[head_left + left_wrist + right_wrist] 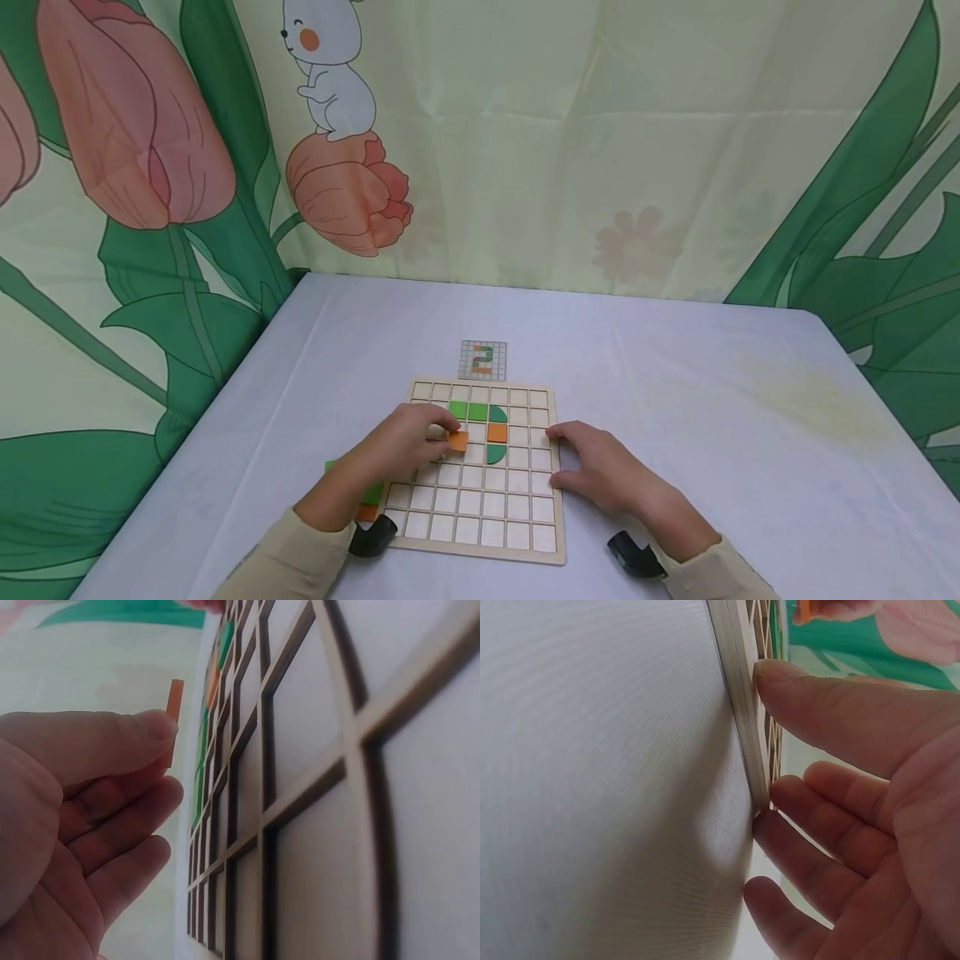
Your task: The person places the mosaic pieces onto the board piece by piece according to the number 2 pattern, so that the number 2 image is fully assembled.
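My left hand (405, 437) pinches an orange square tile (458, 442) between thumb and fingertips, above the left part of a wooden grid board (561, 533). In the left wrist view that tile (175, 712) appears edge-on, apart from the board. Set in the grid are light green square tiles (477, 412), a dark green rounded tile (498, 413), an orange square (497, 432) below it, and another dark green rounded tile (496, 454). My right hand (611, 471) touches the board's right edge with thumb and fingertips, holding no tile; the right wrist view shows its fingers spread along the rim.
A small printed card (483, 360) with a coloured grid pattern lies behind the board. Green and orange tiles (372, 494) lie at the board's left, partly hidden by my left forearm. White cloth (675, 375) covers the table, and a printed curtain (510, 167) hangs behind.
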A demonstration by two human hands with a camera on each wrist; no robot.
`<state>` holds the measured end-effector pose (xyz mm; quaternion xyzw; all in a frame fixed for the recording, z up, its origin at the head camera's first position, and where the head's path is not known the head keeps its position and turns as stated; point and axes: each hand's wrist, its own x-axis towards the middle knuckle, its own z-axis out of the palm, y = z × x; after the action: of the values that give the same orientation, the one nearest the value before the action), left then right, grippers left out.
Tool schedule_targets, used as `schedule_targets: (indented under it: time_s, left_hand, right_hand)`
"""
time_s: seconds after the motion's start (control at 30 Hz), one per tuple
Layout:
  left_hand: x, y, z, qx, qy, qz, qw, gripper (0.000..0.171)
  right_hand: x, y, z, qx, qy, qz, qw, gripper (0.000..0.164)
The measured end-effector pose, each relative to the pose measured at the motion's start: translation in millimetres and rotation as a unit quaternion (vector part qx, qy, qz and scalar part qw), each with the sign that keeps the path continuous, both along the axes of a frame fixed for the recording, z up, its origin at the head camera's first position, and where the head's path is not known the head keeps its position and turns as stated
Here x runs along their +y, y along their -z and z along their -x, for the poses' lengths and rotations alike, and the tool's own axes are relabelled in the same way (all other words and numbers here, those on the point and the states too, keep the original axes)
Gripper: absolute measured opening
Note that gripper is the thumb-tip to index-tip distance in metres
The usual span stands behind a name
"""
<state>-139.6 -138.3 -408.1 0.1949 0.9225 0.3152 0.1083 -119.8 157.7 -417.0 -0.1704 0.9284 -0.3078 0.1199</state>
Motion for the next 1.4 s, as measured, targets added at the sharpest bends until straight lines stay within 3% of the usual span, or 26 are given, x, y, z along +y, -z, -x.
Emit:
schedule_targets:
  time_s: [0.2,0.6,0.93,1.4]
  left_hand:
    - [5.6,3.4,1.1,-0.015,0.000,0.015,0.9998,0.021]
    - [13.7,9.2,2.7,0.003,0.025,0.031,0.9992,0.019]
    - [15.6,7.5,1.8,0.025,0.044,0.025,0.9984,0.016]
    - [21.8,6.3,1.4,0.024,0.050,0.041,0.9976,0.017]
  right_hand:
    - [0.6,0.3,-0.7,-0.001,0.002,0.001,1.000,0.056]
    - [0.2,0.4,-1.9,-0.003,0.005,0.001,1.000,0.056]
    - [0.8,0.8,-1.1,-0.004,0.003,0.003,1.000,0.057]
    - [1.2,2.3,0.1,0.003,0.000,0.005,1.000,0.056]
